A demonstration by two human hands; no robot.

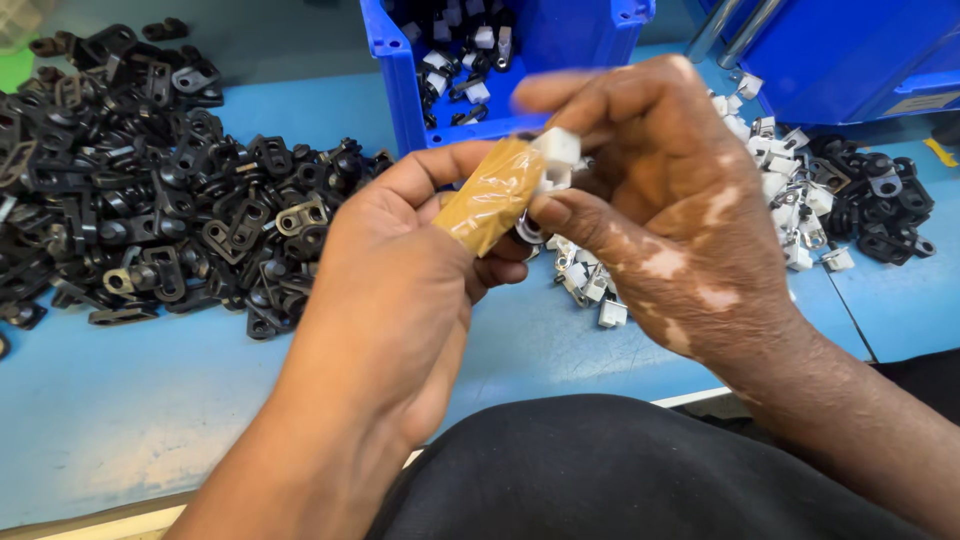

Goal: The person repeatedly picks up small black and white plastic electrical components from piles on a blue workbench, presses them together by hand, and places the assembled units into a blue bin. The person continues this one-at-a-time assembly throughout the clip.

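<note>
While both hands meet above a light blue table (150,400), the left hand (400,290) has its fingers curled, the thumb wrapped in a tan finger cot (492,195) and pressed against a small white plastic clip (556,150). The right hand (670,200) grasps that same clip from the other side, thumb below and forefinger above, holding it in the air just in front of a blue bin (410,90). Black and white parts lie inside the bin. A big heap of black plastic clips (150,190) spreads across the table to the left, well apart from the hands. Loose white clips (595,290) lie under the right hand, and a mixed pile of white and black pieces (850,200) sits to the right, near a second blue bin (850,55). Dark clothing (620,470) fills the lower edge.
</note>
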